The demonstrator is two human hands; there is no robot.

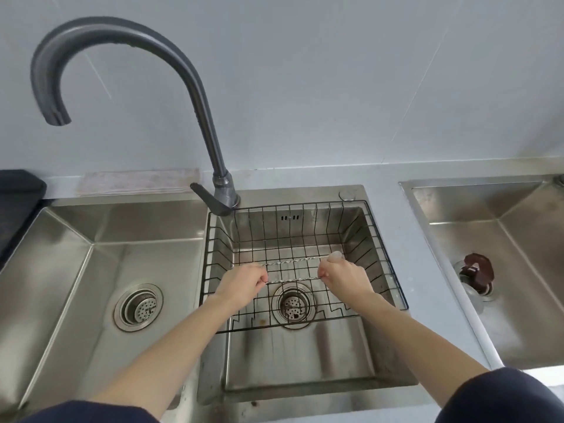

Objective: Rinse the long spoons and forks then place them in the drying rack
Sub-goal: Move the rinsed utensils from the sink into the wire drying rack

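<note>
Both hands are down inside the black wire drying rack (pixel 387 264), which hangs in the middle sink basin. Two long thin utensils with twisted metal handles (pixel 293 260) lie side by side between them, running left to right. My left hand (pixel 242 283) is closed on their left ends and my right hand (pixel 343 277) on their right ends. A pale rounded spoon bowl (pixel 335 255) sticks out above my right fingers. The other heads are hidden by my hands, so spoon or fork is unclear for them.
A grey gooseneck faucet (pixel 210 141) rises behind the rack, its spout (pixel 56 116) turned over the large left basin (pixel 91 239); no water runs. A third basin (pixel 500 227) with a brown stopper (pixel 477 273) lies right. A folded cloth (pixel 137 181) lies on the back ledge.
</note>
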